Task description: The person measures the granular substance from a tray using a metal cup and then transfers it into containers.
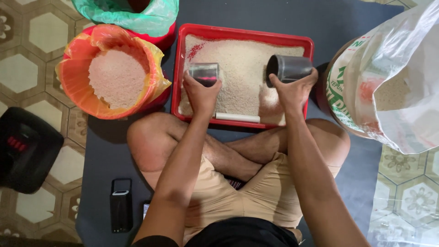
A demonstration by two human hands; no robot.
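Landmark: shallow rectangular red plastic tray [180, 68], filled with a layer of pale rice grain, set on a dark grey mat [105, 151] directly in front of the seated person's crossed bare legs. Left hand [201, 93]: over the near left part of the tray, fingers closed around a small clear plastic cup with a dark base [204, 73], held upright above the grain. Right hand [292, 89]: over the right edge of the tray, fingers clamped around a dark grey cylindrical plastic cup [288, 67], tipped on its side with the open mouth facing left across the grain. White flat strip-shaped piece [238, 117]: lying along the tray's near rim, between the two wrists. Round orange plastic-lined basin [75, 80]: just left of the tray, touching or nearly touching its left wall, holding a mound of the same pale grain. Green plastic-lined red container [155, 18]: beyond the tray's far left corner, behind the orange basin, contents not visible. Large white woven sack with green and red print [398, 68]: right of the tray, close against its right wall, mouth open, grain visible through its side. Black box-shaped device with red markings [25, 148]: well left of the tray, on patterned hexagon floor tiles. Small black rectangular object [121, 206]: on the mat, nearer the person than the tray, by the left knee.
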